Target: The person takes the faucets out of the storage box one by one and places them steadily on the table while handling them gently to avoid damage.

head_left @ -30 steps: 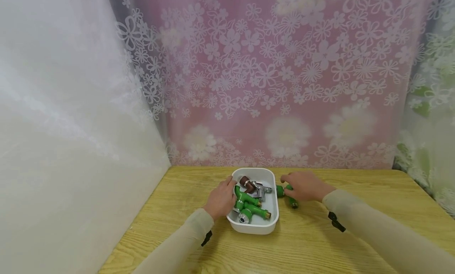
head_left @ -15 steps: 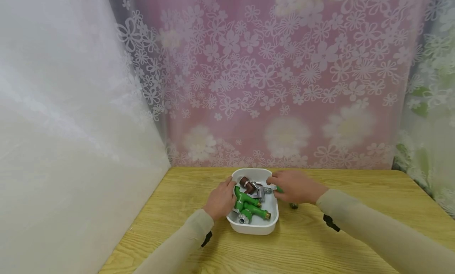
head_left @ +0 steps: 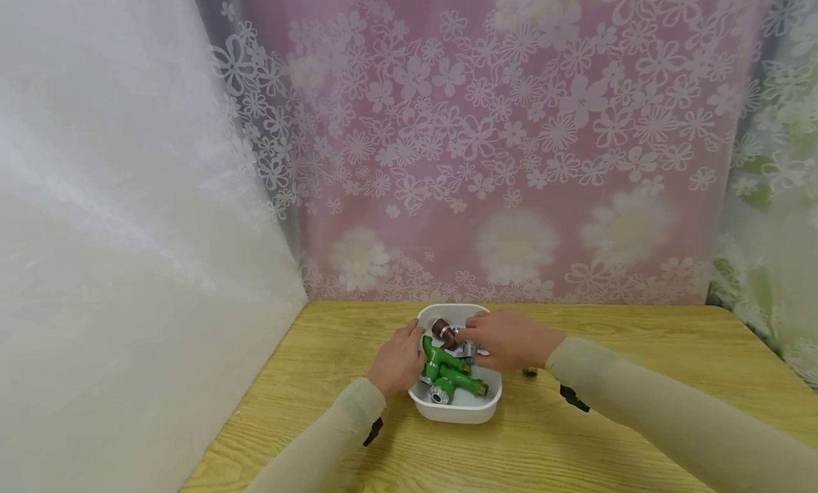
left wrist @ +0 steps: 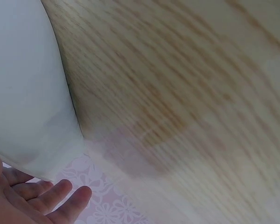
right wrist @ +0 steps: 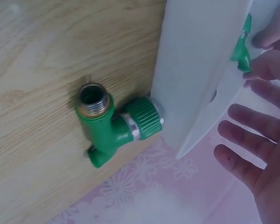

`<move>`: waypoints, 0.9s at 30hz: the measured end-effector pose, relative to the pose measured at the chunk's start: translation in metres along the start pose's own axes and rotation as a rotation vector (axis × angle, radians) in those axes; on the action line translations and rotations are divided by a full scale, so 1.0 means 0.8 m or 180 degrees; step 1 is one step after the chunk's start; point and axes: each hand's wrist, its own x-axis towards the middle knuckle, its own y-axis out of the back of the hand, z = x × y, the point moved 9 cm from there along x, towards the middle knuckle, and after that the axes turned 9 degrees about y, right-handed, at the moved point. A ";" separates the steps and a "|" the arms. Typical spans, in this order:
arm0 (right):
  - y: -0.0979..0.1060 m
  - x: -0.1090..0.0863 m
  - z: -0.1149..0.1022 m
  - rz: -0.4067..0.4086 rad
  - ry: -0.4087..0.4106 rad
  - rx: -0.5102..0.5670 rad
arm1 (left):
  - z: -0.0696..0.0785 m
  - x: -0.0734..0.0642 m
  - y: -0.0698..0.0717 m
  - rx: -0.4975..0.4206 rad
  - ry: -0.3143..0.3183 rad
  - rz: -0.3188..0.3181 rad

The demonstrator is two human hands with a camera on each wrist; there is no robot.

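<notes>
Hanging over the right rim of the white tray [head_left: 456,415], the right grip [head_left: 509,340] has its fingertips at the silver tap [head_left: 470,349], which lies inside the tray, partly hidden by those fingers; the right wrist view shows the lower fingers spread apart, but whether the thumb and forefinger pinch the silver tap I cannot tell; just left of the fingertips lies the brown tap [head_left: 443,329], close beside the silver one; nearer the person, the upper green tap [head_left: 441,354] and the lower green tap [head_left: 460,381] lie together, their brass ends toward the right; across the tray, the left grip [head_left: 397,358] rests on the left rim, its fingers loosely extended; outside, a third green tap [right wrist: 100,133] lies on the worktop [head_left: 307,422], its ribbed knob toward the tray wall, though whether they touch I cannot tell; in the head view the right grip hides nearly all of it; beige sleeves [head_left: 639,393] cover both arms; behind the worktop hangs a pink curtain [head_left: 409,159] with white flowers.
</notes>
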 end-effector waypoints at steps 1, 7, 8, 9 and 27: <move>0.000 0.003 -0.002 -0.0033 0.0012 0.0020 | 0.000 0.000 0.000 -0.0011 -0.0001 0.0000; -0.002 0.020 -0.009 -0.0120 0.0121 0.0105 | 0.001 0.001 -0.001 -0.0072 0.0006 0.0010; -0.003 0.023 -0.010 -0.0126 0.0143 0.0100 | 0.002 0.001 -0.001 -0.0082 0.0003 0.0008; -0.004 0.026 -0.011 -0.0140 0.0156 0.0102 | 0.002 0.002 -0.001 -0.0088 -0.0013 0.0014; -0.022 0.074 -0.028 -0.0635 0.0209 0.0051 | 0.000 -0.002 0.003 0.0048 -0.0139 0.0055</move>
